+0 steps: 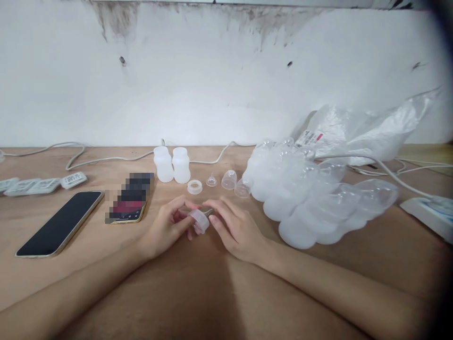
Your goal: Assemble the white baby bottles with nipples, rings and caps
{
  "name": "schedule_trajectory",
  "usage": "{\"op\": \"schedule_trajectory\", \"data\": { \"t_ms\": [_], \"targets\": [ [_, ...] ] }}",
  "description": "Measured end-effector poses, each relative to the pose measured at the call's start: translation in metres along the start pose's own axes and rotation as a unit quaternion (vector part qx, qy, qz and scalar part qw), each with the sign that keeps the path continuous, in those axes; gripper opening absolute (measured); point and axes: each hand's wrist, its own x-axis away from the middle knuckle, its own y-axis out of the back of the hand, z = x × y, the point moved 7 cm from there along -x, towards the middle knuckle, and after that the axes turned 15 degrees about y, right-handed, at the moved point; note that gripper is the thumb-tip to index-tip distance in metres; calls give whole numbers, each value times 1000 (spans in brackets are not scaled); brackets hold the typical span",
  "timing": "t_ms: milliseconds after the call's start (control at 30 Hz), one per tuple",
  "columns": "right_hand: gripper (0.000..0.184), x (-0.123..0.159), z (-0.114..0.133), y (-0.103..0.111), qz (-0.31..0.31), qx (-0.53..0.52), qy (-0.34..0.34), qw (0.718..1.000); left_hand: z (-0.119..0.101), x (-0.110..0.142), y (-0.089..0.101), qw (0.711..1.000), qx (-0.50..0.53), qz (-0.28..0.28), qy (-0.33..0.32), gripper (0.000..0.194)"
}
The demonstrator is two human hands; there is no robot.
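My left hand [169, 226] and my right hand [236, 229] meet at the middle of the wooden table [212, 293]. Both pinch a small translucent white screw ring [200, 220] between their fingertips, held just above the table. Behind the hands lie another white ring [194, 187], a clear teat [211, 180] and two clear caps [229, 180] on their sides. Two small white bottles [172, 164] stand upright farther back.
A plastic bag of several white bottles [311, 198] lies to the right, with another clear bag [364, 127] behind it. Two phones [60, 222] [130, 198] lie at the left. White cables [106, 158], small white packets [42, 184] and a white box [430, 215] rest along the edges.
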Motion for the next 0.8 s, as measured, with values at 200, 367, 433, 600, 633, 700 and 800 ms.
{"op": "schedule_trajectory", "data": {
  "t_ms": [200, 367, 433, 600, 633, 700, 800],
  "targets": [
    [19, -4, 6, -10, 85, -35, 52, 994, 5, -1, -6, 999, 10, 37, 21, 9],
    [14, -5, 3, -12, 97, -61, 40, 993, -3, 3, -6, 999, -40, 35, 0, 18],
    [12, -4, 1, -10, 77, -66, 36, 994, -11, 6, -7, 997, -59, 42, -27, 23],
    [12, -3, -1, -8, 52, -71, 43, 995, -16, 10, -13, 984, -167, 37, -50, 44],
    [13, -3, 0, -7, 47, -72, 49, 995, -16, 10, -13, 980, -191, 26, -50, 41],
    [15, -4, 3, -5, 32, -76, 65, 994, -17, 11, -14, 974, -218, 11, -58, 33],
    [18, -5, 9, -1, 9, -89, 86, 992, -19, 13, -15, 973, -222, 12, -66, 29]
  ]
}}
